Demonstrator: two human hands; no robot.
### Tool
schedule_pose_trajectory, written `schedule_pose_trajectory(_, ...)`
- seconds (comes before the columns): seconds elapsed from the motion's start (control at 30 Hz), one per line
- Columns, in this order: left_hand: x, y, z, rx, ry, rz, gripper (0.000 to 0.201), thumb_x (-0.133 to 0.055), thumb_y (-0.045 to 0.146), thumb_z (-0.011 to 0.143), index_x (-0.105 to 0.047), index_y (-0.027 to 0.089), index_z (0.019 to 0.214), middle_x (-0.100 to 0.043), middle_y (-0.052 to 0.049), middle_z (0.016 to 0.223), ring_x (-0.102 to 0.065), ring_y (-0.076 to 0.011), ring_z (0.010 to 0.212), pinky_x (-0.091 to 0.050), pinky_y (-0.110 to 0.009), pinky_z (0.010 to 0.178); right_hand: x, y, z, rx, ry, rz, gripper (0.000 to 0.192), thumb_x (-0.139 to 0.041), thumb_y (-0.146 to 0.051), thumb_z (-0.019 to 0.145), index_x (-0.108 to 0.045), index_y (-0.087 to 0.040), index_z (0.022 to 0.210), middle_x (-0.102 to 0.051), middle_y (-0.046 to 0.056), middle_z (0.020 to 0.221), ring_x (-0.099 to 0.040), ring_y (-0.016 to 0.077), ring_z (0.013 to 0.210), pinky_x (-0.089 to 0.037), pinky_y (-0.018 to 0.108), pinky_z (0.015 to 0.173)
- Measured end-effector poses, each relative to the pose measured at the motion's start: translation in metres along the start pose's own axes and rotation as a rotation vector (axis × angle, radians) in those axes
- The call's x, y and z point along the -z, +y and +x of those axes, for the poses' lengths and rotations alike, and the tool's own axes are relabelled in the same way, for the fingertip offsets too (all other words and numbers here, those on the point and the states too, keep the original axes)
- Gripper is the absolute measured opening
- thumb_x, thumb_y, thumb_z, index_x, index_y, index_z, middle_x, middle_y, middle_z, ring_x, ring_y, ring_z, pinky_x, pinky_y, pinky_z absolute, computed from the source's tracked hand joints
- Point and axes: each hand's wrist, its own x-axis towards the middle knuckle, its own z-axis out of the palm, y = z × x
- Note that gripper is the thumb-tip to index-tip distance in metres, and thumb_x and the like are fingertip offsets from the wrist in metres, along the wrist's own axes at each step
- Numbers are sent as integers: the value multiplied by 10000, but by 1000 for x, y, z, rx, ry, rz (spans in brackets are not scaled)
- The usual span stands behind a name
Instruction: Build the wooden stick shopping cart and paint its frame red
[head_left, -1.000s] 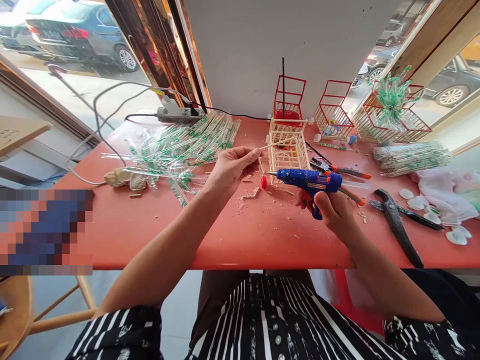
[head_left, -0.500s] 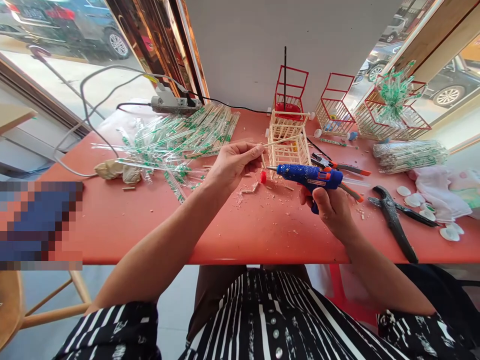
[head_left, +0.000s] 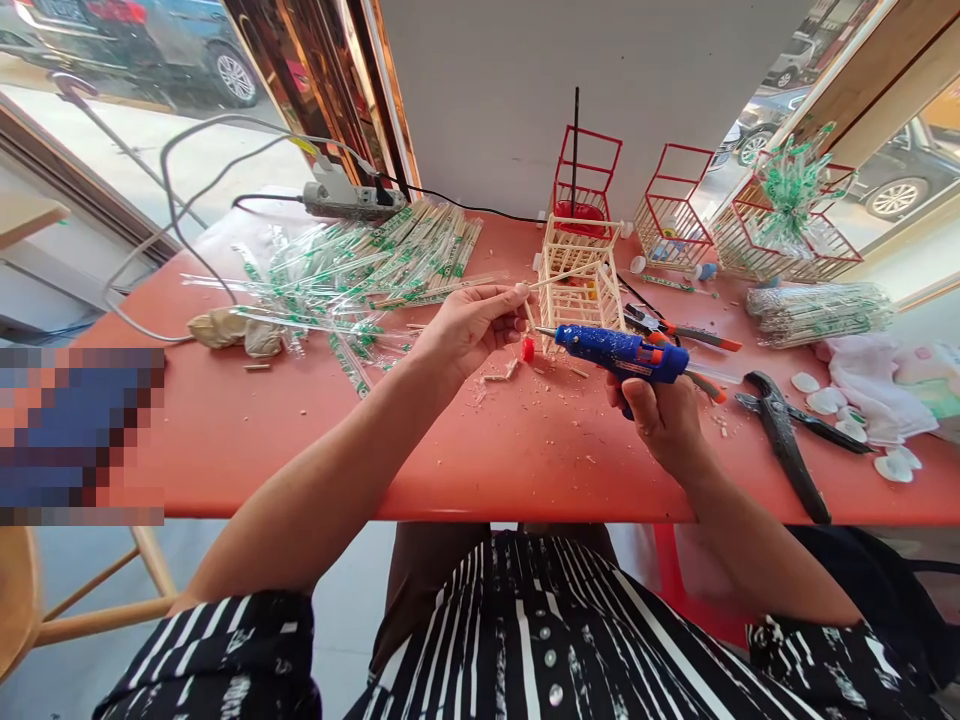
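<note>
At the red desk (head_left: 315, 440), strewn with wood chips, my right hand (head_left: 664, 420) has its fingers wrapped around a blue glue gun (head_left: 619, 352), nozzle aimed left. My left hand (head_left: 469, 325) pinches a thin wooden stick (head_left: 559, 279) just above that nozzle. Beyond my fingers stands a pale stick cage (head_left: 581, 280); farther back, red wire baskets (head_left: 667, 205) against street-facing windows (head_left: 112, 90).

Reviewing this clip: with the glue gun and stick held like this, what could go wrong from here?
1. The glue gun nozzle points toward the left hand, which pinches a thin stick; hot glue could reach the fingers.
2. The stick lies against the small stick cage, so a push might shift or dent it.
3. Pliers lie by the right hand; the forearm could knock them.
</note>
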Motion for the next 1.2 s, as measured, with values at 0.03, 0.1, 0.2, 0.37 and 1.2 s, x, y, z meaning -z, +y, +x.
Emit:
schedule_pose_trajectory(0.03, 0, 0, 0, 7, 2, -6, 274, -987, 235, 793, -750, 104, 751, -651, -3, 617, -572, -68, 519, -468, -197, 528, 0, 0, 0, -1, 1, -11, 772, -344, -867, 1047, -599, -226, 701, -618, 34, 645, -517, 156, 555, -368, 360, 628)
schedule_pose_trajectory(0.1, 0, 0, 0, 16, 10, -16, 272, -982, 227, 801, -744, 108, 743, -651, -5, 619, -579, -71, 528, -471, -198, 534, 0, 0, 0, 1, -2, -29, 766, -335, -865, 1049, -580, -233, 692, -602, 33, 622, -511, 160, 546, -362, 364, 626)
schedule_pose_trajectory(0.2, -2, 0, 0, 25, 26, -24, 278, -975, 218, 813, -733, 113, 724, -648, -7, 618, -584, -72, 532, -469, -199, 535, 0, -1, 1, 2, -5, -44, 747, -336, -846, 1060, -557, -243, 679, -582, 31, 597, -505, 167, 544, -355, 371, 630)
schedule_pose_trajectory(0.37, -3, 0, -2, 29, 29, -33, 254, -966, 201, 831, -745, 107, 746, -641, 0, 614, -576, -65, 519, -468, -191, 528, 1, -2, 2, 14, -4, -59, 760, -306, -865, 1054, -529, -251, 665, -592, 41, 603, -502, 173, 564, -349, 376, 632)
schedule_pose_trajectory(1.2, -1, 1, 0, 57, 23, -52, 200, -924, 174, 880, -764, 95, 790, -658, -6, 620, -592, -64, 523, -488, -176, 533, 1, 1, 1, -1, -3, 0, 766, -380, -899, 1016, -593, -237, 696, -626, 50, 608, -549, 175, 545, -376, 357, 581)
